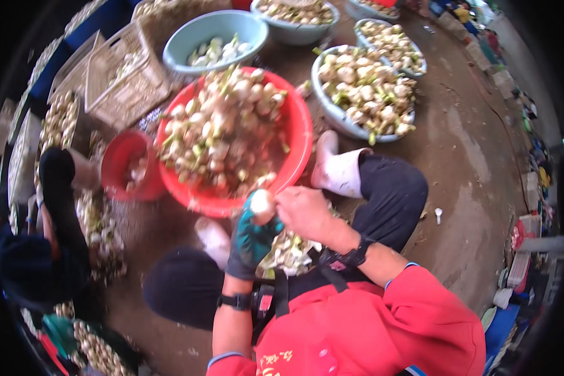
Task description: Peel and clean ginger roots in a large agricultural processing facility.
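My left hand [254,237], in a green and dark grey glove, holds a pale round bulb [262,205] that looks like garlic or onion. Bare and bent at the fingers, my right hand [303,211] touches the bulb's right side; whether it holds a tool is hidden. Just beyond both hands stands a red plastic basin [305,136] heaped with bulbs [211,122] that have short green stems. Peelings [289,254] lie below my hands, between my legs.
Blue basins [326,105] of bulbs stand ahead and right; another blue basin [181,47] holds whiter bulbs. A red bucket [127,188] and plastic crates [122,103] are at left. A co-worker in dark clothes [42,263] sits far left. The brown floor [451,164] looks wet.
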`<act>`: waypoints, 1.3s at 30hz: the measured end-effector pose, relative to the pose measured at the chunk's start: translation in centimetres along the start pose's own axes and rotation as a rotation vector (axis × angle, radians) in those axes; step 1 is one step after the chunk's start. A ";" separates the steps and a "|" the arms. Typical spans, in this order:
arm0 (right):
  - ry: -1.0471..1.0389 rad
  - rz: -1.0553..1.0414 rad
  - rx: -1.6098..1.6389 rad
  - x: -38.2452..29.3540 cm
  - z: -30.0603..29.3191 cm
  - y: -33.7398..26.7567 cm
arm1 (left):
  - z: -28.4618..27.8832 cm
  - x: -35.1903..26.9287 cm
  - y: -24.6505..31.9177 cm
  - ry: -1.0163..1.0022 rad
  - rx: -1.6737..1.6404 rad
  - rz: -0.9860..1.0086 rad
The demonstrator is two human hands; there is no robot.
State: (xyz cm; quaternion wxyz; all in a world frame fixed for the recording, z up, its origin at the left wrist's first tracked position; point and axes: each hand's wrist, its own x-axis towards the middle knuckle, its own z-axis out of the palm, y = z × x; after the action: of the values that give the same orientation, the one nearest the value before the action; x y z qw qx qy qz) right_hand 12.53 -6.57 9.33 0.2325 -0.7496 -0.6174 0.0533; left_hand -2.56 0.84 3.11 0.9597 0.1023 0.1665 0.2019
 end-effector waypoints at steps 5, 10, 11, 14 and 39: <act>-0.006 0.020 0.005 -0.2 -0.5 -1.4 | 1.4 -1.4 0.4 -0.018 0.059 0.005; -0.228 0.371 0.628 -0.7 0.4 1.2 | 2.4 -1.6 0.1 -0.053 0.251 0.023; -0.245 0.346 0.695 -0.8 0.2 1.8 | 2.7 -1.5 0.3 -0.071 0.192 -0.036; -0.152 0.403 0.612 -1.4 -0.3 2.3 | 2.7 -1.1 0.1 -0.049 0.071 -0.067; -0.341 0.289 0.579 -5.0 1.2 2.9 | 4.1 -0.4 1.1 0.112 0.225 0.099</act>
State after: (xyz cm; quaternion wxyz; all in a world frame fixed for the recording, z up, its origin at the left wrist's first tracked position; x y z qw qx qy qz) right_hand 13.58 -11.34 6.00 0.3191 -0.7125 -0.4945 0.3822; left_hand -1.85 1.12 7.31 0.9203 0.2056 0.2363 0.2344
